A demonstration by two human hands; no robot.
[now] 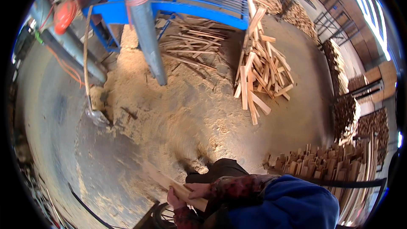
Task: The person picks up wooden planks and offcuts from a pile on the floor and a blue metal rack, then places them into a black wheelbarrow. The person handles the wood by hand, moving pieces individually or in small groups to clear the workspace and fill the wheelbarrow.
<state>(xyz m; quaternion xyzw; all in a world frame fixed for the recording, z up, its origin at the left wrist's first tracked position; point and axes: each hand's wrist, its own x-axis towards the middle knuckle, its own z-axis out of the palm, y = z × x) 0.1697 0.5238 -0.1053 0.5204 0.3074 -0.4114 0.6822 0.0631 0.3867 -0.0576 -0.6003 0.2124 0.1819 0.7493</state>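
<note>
A pale wooden board (182, 192) lies slantwise in front of my body at the lower middle, its far end pointing up and left. My left hand (174, 199) is closed round its near left edge. From the other side, my right hand (197, 190) grips the same board, fingers laid across its face. Both sleeves are dark red and patterned. The board's lower end is partly hidden by my clothing.
Sawdust (178, 118) covers the floor ahead. Beyond it stand a blue metal frame (199, 10) and a grey post (144, 29). A heap of loose boards (267, 68) lies right of the frame, a shovel (87, 59) leans left, and upright wood pieces (322, 165) are stacked at right.
</note>
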